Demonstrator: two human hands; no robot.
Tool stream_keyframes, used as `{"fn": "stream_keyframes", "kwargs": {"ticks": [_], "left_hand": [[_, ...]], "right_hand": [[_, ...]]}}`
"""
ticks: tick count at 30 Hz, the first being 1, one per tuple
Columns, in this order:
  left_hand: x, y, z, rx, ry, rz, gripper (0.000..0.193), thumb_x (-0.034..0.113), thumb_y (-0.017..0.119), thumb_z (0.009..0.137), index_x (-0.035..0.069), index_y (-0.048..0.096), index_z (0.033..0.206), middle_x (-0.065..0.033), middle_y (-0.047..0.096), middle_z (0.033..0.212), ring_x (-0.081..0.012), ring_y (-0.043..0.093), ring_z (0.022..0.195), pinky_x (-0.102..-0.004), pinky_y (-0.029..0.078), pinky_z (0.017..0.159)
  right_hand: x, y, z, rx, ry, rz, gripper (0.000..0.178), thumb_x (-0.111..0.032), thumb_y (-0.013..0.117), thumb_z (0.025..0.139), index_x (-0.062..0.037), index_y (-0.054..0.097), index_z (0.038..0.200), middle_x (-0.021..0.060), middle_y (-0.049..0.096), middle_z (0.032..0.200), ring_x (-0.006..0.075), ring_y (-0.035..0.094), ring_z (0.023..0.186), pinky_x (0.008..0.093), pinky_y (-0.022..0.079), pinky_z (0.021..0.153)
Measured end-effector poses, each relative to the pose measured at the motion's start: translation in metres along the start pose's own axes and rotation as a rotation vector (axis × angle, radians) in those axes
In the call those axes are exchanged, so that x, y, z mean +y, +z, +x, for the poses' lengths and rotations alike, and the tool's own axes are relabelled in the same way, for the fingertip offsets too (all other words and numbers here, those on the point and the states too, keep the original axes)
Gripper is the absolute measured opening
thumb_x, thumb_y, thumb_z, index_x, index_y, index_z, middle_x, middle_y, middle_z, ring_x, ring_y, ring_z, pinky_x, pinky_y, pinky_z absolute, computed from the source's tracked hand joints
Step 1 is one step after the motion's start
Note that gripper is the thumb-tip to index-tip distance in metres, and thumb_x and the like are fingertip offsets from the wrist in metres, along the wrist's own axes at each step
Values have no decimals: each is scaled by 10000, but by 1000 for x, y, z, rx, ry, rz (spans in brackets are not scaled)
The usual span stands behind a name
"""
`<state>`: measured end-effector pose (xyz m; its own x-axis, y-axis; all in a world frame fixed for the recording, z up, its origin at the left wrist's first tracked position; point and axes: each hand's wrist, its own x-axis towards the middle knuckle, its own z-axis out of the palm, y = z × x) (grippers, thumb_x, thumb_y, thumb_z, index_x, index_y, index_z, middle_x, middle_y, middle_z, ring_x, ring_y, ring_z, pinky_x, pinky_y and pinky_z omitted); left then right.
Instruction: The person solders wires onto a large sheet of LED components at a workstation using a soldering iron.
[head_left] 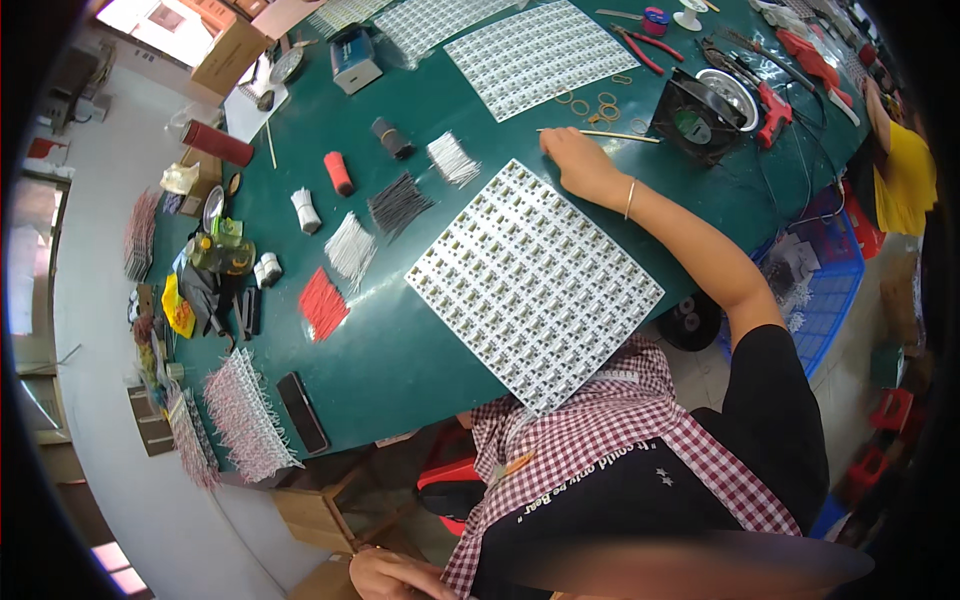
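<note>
My right hand point(583, 168) reaches across the table past the far corner of a large white panel point(535, 290) covered in rows of small components. Its fingers are closed on a thin wooden stick point(630, 137), which shows on both sides of them. The panel lies turned like a diamond, its near corner jutting over the table edge above my checked apron point(590, 440). Low in the picture, my left hand point(388, 577) is away from the table beside the apron. Its fingers look loosely stretched, with nothing visible in them, though the lower edge cuts it off.
Left of the panel lie red wires point(323, 304), white wires point(351, 250) and black wires point(398, 204). A phone point(302, 412) rests near the front edge. A black fan point(692, 117), red pliers point(648, 48) and another component panel point(540, 55) are farther back.
</note>
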<state>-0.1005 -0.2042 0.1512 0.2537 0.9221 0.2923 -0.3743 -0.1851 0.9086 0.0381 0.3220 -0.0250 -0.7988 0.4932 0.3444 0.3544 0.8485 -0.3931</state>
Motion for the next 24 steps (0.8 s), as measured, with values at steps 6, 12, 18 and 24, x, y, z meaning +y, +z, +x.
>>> {"fn": "stream_keyframes", "kwargs": {"ticks": [6, 12, 18, 24], "left_hand": [[64, 39, 48, -639, 219, 157, 154, 128, 524, 892, 16, 572, 987, -185, 594, 1075, -333, 601, 1022, -463, 456, 936], [113, 61, 111, -852, 488, 640, 245, 137, 436, 894, 4, 637, 938, -157, 638, 946, -334, 604, 971, -538, 436, 931], [26, -53, 165, -1184, 337, 129, 206, 165, 433, 968, 21, 564, 1038, -168, 590, 1070, -264, 596, 954, -391, 515, 729], [-102, -111, 178, 106, -478, 888, 64, 62, 619, 805, 15, 597, 843, -132, 576, 807, -321, 567, 782, -371, 467, 709]], "right_hand": [[41, -26, 24, 386, 52, -161, 208, 43, 502, 769, -46, 508, 957, 162, 587, 868, 372, 554, 878, 467, 449, 735], [66, -54, 12, 379, 303, 123, 157, 44, 487, 804, -4, 591, 910, 155, 635, 862, 317, 628, 774, 374, 491, 690], [8, -92, -61, 378, 456, 438, 187, 21, 452, 891, 4, 603, 1000, 53, 633, 865, 116, 606, 799, 253, 478, 704], [-44, -108, -133, 263, 555, 553, 124, -48, 520, 914, 3, 628, 949, 48, 641, 824, 103, 595, 740, 233, 465, 650]]}}
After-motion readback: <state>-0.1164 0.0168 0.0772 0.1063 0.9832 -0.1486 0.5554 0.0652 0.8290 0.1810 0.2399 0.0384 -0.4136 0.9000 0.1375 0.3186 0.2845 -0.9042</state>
